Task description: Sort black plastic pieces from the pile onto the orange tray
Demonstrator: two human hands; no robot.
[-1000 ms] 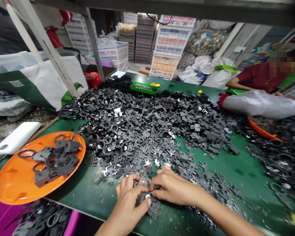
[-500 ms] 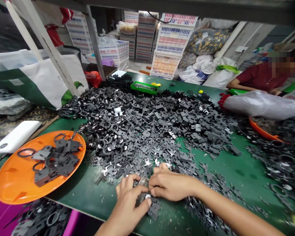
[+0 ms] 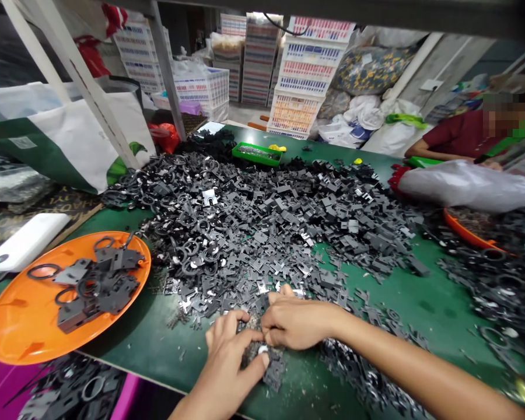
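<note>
Near the table's front edge, my left hand (image 3: 234,356) is closed round a dark grey plastic part (image 3: 274,373), thumb and index finger bent about it. A small white round piece (image 3: 263,349) shows by the thumb tip. My right hand (image 3: 294,321) is beside it, fingers curled and pressed together at the left hand's fingertips. Whatever the right fingers pinch is hidden. Just beyond both hands spreads a large heap of dark plastic parts (image 3: 262,233), flat pieces and rings mixed.
At left an orange plate (image 3: 9,326) holds assembled dark parts, above a magenta tub (image 3: 131,394). A white power bank (image 3: 26,242) lies behind the plate. A green tray (image 3: 258,154) stands beyond the heap. A person in a maroon shirt (image 3: 459,137) sits at far right.
My right hand has shifted slightly left and up, its fingers still curled. The left hand and the grey part stay almost in place.
</note>
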